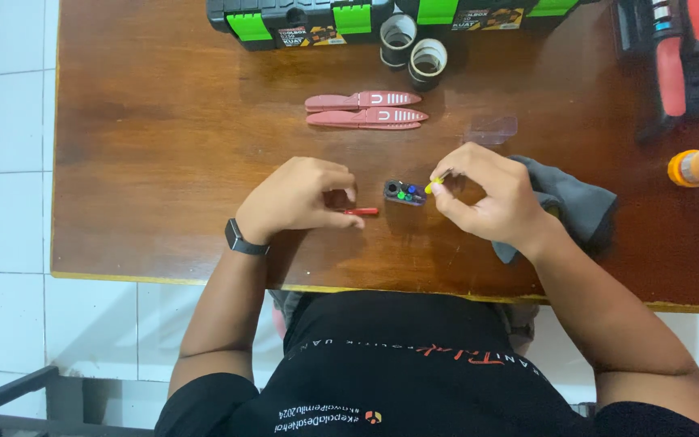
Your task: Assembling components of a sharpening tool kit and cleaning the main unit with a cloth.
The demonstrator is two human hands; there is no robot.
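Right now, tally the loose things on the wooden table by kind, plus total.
Pink sheathed utility knives: 2
Black tape rolls: 2
Small dark bit holder: 1
Small red bit, under left hand: 1
Small yellow bit, pinched by right hand: 1
Grey cloth: 1
Clear plastic lid: 1
Black-and-green toolbox: 1
Total: 10

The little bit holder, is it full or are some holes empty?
Partly full: the holder shows green and blue bits and one empty hole.
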